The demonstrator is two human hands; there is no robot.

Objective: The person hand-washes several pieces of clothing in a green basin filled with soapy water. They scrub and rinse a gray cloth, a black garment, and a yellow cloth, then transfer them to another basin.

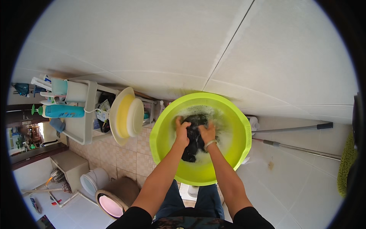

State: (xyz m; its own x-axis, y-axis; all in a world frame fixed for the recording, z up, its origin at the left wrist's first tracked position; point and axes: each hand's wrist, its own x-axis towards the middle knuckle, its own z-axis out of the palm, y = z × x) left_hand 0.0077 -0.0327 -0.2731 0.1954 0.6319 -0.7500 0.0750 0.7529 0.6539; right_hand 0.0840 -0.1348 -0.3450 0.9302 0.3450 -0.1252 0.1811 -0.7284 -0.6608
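A large lime-green plastic basin [162, 164] in front of me holds foamy, cloudy water. Black wet cloth [189, 155] lies bunched in the middle of it, partly under the suds. My left hand [182, 131] is closed on the cloth's left side, its thumb on top. From the right, my right hand [207, 133] grips the same cloth, a light band around its wrist. The fingertips of both hands are partly hidden by cloth and foam.
A grey shelf cart [90, 114] with a turquoise pump bottle [65, 111] stands left. Against it leans a cream and yellow collapsible basin [122, 114]. A white bucket [100, 176] and brown bin [127, 192] sit lower left. Long poles [301, 147] lean at right, beside tiled walls.
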